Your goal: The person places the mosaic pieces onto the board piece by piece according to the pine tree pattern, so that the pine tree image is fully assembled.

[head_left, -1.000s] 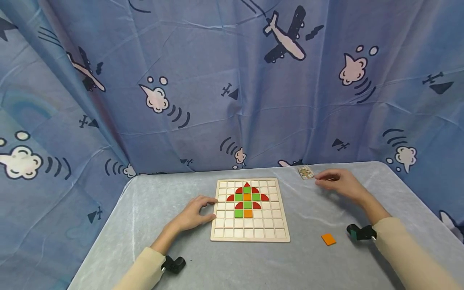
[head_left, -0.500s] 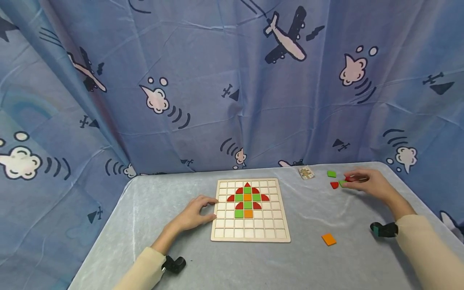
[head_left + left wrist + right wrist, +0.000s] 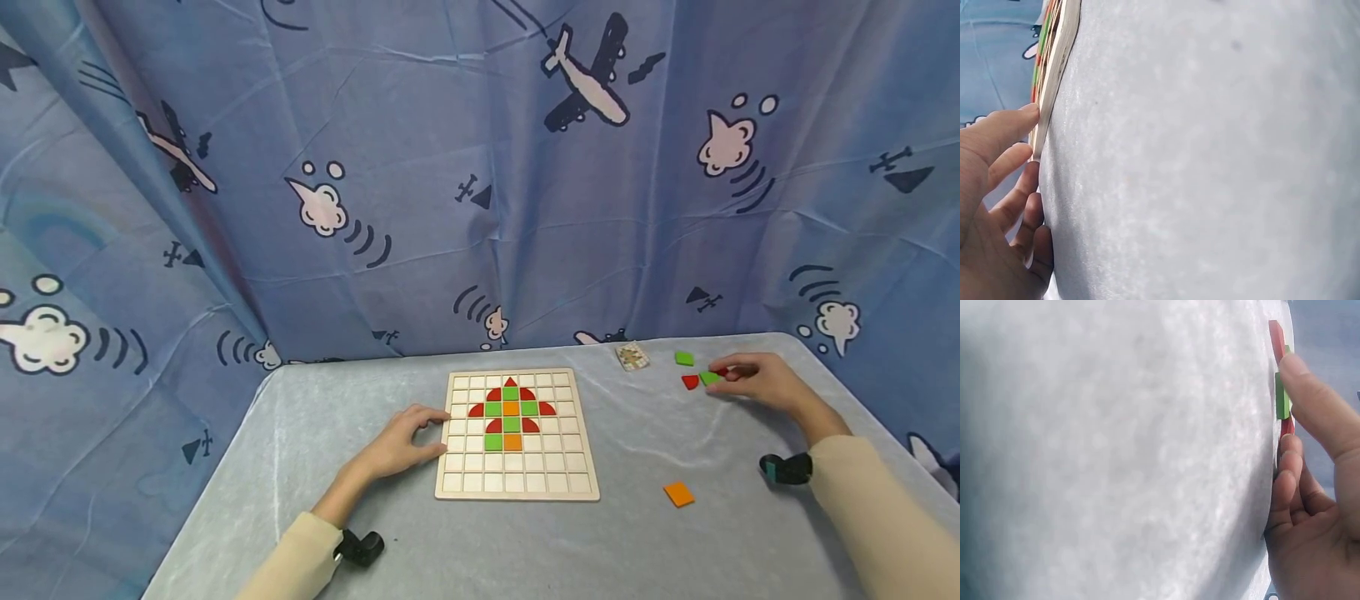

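Observation:
A pale wooden grid board (image 3: 555, 485) lies on the cloth, with red, green and orange tiles forming a tree-like pattern in its cells. My left hand (image 3: 397, 443) touches the board's left edge, thumb and fingers spread apart; the left wrist view shows the fingertips by the rim. At the far right, my right hand (image 3: 768, 387) reaches over loose tiles. A green tile (image 3: 708, 378) lies by its thumb, and a red tile (image 3: 723, 372) is partly hidden under the fingers. In the right wrist view, a gap separates thumb and fingers. Another red tile (image 3: 690, 382) and green tile (image 3: 684, 358) lie just left.
A small patterned square card (image 3: 632, 357) lies at the back of the table, near the curtain (image 3: 420, 250). An orange square tile (image 3: 679, 494) rests on the grey cloth (image 3: 525, 550) right of the board.
My right hand has moved right from beside the patterned card, uncovering the loose red and green tiles; over the last half second it barely shifts. The left hand stays at the board.

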`<state>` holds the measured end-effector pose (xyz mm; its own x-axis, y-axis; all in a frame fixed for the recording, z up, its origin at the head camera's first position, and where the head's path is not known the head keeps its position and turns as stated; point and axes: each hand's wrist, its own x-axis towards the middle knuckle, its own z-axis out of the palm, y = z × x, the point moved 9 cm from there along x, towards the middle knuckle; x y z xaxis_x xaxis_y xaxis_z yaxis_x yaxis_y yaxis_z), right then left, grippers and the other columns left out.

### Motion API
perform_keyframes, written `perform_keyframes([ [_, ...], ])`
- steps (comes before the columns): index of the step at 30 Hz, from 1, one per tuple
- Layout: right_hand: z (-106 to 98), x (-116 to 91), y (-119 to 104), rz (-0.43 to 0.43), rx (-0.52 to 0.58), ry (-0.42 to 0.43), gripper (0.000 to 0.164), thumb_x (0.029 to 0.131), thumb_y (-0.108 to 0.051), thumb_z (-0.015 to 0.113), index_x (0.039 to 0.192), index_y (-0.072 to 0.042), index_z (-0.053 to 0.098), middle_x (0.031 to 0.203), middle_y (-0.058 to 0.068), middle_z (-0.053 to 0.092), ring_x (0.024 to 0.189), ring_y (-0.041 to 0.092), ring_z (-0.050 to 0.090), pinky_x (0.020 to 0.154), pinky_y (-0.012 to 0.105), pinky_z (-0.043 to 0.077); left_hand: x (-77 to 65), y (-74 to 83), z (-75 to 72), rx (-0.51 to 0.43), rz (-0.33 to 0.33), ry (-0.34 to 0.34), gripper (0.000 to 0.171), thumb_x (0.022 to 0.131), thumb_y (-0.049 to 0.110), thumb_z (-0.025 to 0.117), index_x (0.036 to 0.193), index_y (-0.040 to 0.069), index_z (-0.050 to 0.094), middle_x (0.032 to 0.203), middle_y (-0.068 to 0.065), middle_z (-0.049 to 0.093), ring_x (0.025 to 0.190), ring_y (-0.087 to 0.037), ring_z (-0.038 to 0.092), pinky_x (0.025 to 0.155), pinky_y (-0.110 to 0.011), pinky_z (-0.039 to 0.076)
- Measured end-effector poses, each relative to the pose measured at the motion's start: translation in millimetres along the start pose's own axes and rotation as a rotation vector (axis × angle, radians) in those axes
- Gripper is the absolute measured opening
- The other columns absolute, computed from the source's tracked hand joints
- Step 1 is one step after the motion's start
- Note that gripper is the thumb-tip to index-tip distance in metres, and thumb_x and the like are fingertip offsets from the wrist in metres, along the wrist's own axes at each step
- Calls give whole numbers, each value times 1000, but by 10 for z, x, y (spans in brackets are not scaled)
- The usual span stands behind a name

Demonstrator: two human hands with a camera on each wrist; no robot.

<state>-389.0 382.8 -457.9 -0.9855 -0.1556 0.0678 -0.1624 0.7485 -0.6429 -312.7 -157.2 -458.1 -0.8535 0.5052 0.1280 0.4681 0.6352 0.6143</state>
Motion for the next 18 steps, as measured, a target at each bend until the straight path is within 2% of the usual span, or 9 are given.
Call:
perform_keyframes([
  [7, 23, 33, 10, 19, 14, -25, 47, 86, -22, 84, 118, 9, 69, 102, 16, 65, 90, 27, 52, 69, 21, 47, -4, -8, 8, -2, -3, 1, 46, 93, 20, 77, 135, 8, 63, 128, -9, 60, 113, -29, 55, 97, -50, 43],
  [11, 31, 52, 27, 35, 21, -36, 42, 87, -18, 83, 117, 9, 69, 104, 16, 65, 91, 29, 53, 69, 23, 48, -4, -5, 3, -3, 3, 3, 46, 93, 19, 77, 135, 7, 62, 127, -9, 60, 112, -29, 56, 97, -50, 43],
  [18, 48, 69, 68, 73, 28, -55, 39, 87, -18, 82, 116, 6, 70, 97, 9, 62, 91, 29, 52, 69, 27, 48, 4, 2, -10, 3, 12, 14, 45, 92, 18, 78, 133, 7, 64, 127, -9, 61, 113, -32, 56, 98, -51, 41],
])
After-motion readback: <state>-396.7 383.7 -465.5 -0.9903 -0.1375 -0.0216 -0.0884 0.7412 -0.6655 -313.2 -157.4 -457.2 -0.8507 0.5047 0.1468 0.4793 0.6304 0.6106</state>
